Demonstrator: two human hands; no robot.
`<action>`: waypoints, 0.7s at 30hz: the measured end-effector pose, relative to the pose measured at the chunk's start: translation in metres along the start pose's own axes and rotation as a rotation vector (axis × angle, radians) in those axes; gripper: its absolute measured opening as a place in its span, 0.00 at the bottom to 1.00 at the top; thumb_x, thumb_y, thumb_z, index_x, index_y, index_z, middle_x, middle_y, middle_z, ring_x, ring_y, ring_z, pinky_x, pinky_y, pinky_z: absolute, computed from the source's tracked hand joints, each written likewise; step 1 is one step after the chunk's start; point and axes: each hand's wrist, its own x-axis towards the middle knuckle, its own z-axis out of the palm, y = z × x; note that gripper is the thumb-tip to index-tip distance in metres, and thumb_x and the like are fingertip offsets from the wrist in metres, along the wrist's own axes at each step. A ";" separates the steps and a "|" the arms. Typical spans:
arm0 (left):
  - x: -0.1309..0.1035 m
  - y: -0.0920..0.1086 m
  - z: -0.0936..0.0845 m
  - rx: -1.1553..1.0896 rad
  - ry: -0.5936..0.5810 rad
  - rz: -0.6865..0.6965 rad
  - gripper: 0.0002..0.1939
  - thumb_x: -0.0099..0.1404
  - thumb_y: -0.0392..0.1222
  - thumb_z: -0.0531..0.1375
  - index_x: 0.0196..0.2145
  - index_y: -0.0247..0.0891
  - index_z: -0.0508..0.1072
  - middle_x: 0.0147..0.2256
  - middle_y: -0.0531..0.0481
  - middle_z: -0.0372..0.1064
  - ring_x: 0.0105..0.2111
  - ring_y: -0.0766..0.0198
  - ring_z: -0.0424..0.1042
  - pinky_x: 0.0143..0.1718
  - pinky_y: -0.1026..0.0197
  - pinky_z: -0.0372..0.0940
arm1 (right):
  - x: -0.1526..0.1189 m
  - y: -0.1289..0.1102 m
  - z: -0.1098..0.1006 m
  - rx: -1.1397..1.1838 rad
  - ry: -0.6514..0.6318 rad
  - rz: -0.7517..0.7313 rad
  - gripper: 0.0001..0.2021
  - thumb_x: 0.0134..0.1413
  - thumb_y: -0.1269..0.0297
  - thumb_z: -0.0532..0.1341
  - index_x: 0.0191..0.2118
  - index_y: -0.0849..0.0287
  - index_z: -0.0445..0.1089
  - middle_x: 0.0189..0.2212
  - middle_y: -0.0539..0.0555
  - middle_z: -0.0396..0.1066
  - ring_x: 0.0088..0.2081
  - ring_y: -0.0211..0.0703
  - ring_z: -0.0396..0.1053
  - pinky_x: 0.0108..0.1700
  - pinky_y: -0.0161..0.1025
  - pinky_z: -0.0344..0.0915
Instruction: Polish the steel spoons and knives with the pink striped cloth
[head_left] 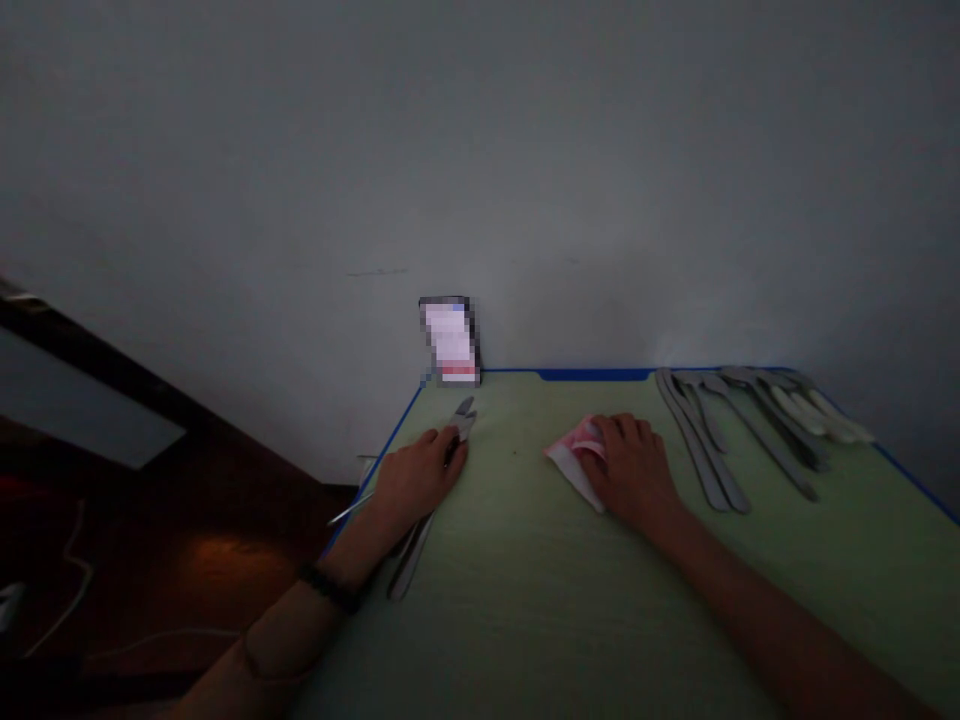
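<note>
On the left of the green tabletop, my left hand (416, 478) is closed over several pieces of metal cutlery (411, 572). Their flat ends stick out past my fingertips, and their handles come out below the palm. How many pieces the fingers grip is hidden. A further thin metal handle (349, 510) shows at the left, beyond the table's edge. To the right, my right hand (634, 465) is closed on a crumpled pink and white cloth (576, 462), which touches the tabletop.
More metal cutlery (709, 455) lies fanned out at the back right, beside several pale-handled pieces (814, 415). A lit phone (454, 340) leans against the grey wall (525, 180) at the table's back left corner. Blue edging rims the table (525, 600). Cables lie on the dark floor at left.
</note>
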 end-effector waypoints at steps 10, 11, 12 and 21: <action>0.009 0.033 -0.029 -0.176 0.001 0.106 0.21 0.69 0.49 0.38 0.51 0.39 0.61 0.44 0.41 0.68 0.40 0.51 0.70 0.40 0.52 0.61 | 0.001 0.019 0.003 0.360 0.013 -0.029 0.09 0.54 0.65 0.55 0.39 0.58 0.70 0.37 0.57 0.68 0.40 0.46 0.64 0.42 0.43 0.60; 0.011 0.041 -0.034 -0.216 -0.006 0.142 0.21 0.69 0.49 0.38 0.50 0.39 0.62 0.41 0.42 0.69 0.39 0.53 0.70 0.40 0.53 0.61 | 0.001 0.023 0.001 0.422 0.015 -0.014 0.10 0.55 0.67 0.54 0.38 0.57 0.71 0.37 0.56 0.68 0.39 0.44 0.65 0.42 0.42 0.61; 0.013 0.048 -0.039 -0.260 -0.018 0.178 0.22 0.69 0.50 0.37 0.48 0.39 0.63 0.39 0.44 0.70 0.38 0.55 0.71 0.40 0.55 0.62 | 0.000 0.026 -0.001 0.474 0.027 0.017 0.10 0.55 0.67 0.53 0.38 0.57 0.71 0.36 0.55 0.69 0.38 0.43 0.66 0.41 0.41 0.61; 0.046 0.087 -0.034 -0.517 -0.262 0.309 0.21 0.68 0.39 0.38 0.44 0.33 0.68 0.37 0.48 0.74 0.28 0.68 0.72 0.27 0.68 0.64 | -0.016 0.042 -0.019 0.532 0.113 0.159 0.12 0.56 0.63 0.52 0.40 0.59 0.70 0.36 0.56 0.71 0.37 0.44 0.67 0.39 0.42 0.62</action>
